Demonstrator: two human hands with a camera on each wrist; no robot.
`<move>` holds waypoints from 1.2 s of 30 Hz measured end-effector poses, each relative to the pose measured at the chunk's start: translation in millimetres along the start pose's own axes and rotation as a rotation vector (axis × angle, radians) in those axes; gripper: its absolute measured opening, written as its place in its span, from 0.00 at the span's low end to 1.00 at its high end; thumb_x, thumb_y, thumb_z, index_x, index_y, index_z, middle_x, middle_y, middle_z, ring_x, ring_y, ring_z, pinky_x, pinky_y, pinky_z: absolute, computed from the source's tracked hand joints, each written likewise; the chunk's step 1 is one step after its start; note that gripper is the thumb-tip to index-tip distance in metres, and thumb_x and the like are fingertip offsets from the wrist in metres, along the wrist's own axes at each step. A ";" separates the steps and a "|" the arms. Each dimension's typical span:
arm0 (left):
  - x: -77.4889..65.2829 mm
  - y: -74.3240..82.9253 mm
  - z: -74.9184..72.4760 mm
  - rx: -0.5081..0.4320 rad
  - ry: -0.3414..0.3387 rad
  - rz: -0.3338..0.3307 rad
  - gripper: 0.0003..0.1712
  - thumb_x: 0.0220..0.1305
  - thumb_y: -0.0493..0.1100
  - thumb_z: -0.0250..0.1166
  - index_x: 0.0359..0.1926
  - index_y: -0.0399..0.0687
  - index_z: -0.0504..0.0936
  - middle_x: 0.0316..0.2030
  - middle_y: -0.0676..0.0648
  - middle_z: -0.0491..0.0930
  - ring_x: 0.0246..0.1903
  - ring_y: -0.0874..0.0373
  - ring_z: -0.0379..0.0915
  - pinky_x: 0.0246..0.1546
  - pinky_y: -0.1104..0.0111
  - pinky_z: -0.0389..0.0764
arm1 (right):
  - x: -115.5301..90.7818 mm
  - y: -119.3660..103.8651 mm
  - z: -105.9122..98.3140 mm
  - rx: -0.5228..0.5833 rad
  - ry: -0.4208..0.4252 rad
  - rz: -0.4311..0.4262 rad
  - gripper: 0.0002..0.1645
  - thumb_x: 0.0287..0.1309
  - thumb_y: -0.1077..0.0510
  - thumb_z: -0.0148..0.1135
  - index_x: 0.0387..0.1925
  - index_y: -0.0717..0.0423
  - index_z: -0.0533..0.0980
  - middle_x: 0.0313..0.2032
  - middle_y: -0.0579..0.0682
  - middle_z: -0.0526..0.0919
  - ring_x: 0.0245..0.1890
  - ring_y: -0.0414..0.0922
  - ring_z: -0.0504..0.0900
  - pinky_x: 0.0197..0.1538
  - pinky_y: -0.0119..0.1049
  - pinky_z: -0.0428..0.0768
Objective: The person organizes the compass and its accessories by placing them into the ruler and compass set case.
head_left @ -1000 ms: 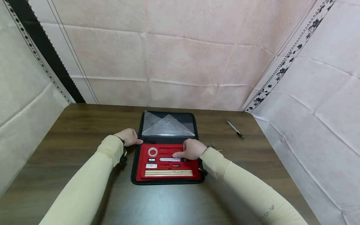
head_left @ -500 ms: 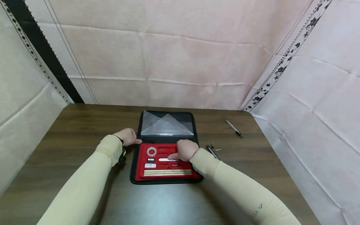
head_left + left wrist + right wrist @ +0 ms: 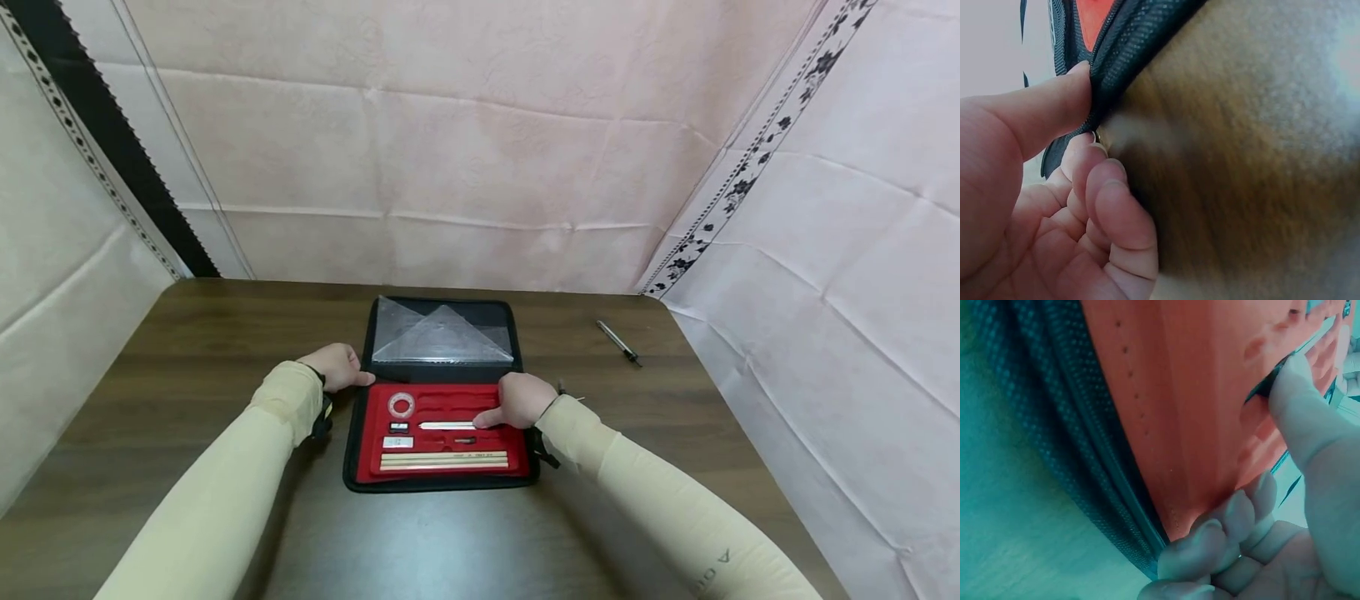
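Observation:
A black zip case [image 3: 442,488] lies open on the table, its red tray [image 3: 519,462] facing up. My left hand [image 3: 336,367] pinches the case's left edge near the hinge, thumb on top and fingers curled below, as the left wrist view shows. My right hand [image 3: 521,402] is over the tray's right side. Its thumb [image 3: 1291,384] presses on the dark end of a slim white pen-like tool [image 3: 442,426], while the curled fingers [image 3: 1194,550] touch the tray near its edge. Pencils [image 3: 444,456], an eraser [image 3: 397,442], a sharpener [image 3: 399,427] and a pale ring [image 3: 401,395] sit in slots.
Clear set squares [image 3: 442,337] are in the case's raised lid half. A silver pen-like piece [image 3: 618,343] lies at the table's back right. Small dark parts [image 3: 561,388] show just behind the right wrist. Cloth walls [image 3: 450,167] enclose the table.
My right hand shifted left along the white tool, then back right, uncovering more of it. The left hand keeps its grip on the case edge.

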State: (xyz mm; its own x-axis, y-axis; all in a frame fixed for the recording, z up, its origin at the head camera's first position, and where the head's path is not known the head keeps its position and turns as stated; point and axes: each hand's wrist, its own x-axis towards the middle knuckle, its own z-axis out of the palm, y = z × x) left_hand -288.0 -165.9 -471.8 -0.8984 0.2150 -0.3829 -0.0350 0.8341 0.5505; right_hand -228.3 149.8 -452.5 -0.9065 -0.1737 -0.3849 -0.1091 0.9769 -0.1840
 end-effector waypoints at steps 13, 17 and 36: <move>-5.1 7.1 -3.0 0.018 0.023 0.019 0.21 0.60 0.53 0.67 0.33 0.40 0.72 0.26 0.45 0.71 0.32 0.51 0.68 0.32 0.64 0.69 | 4.6 51.2 -29.9 0.232 0.059 -0.140 0.24 0.54 0.34 0.65 0.31 0.50 0.75 0.25 0.47 0.77 0.27 0.44 0.74 0.31 0.38 0.71; -6.5 8.6 -4.6 0.006 0.022 0.004 0.21 0.60 0.52 0.67 0.33 0.40 0.72 0.26 0.44 0.71 0.32 0.51 0.68 0.32 0.64 0.69 | 14.8 99.0 -54.1 0.208 0.171 -0.094 0.24 0.60 0.39 0.63 0.40 0.55 0.75 0.34 0.52 0.79 0.35 0.48 0.77 0.38 0.43 0.74; -1.5 0.6 1.3 0.003 0.027 -0.017 0.20 0.59 0.52 0.68 0.33 0.41 0.72 0.26 0.44 0.73 0.31 0.52 0.68 0.31 0.64 0.69 | 40.4 231.9 -51.7 0.083 0.325 0.240 0.30 0.63 0.46 0.59 0.48 0.72 0.71 0.46 0.71 0.76 0.47 0.66 0.74 0.50 0.57 0.71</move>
State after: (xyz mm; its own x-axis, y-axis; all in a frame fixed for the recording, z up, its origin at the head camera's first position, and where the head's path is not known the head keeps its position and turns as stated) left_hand -286.1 -165.1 -471.9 -0.9091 0.1869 -0.3724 -0.0493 0.8392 0.5416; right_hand -311.3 375.8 -463.9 -0.9852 0.1198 -0.1226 0.1429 0.9690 -0.2015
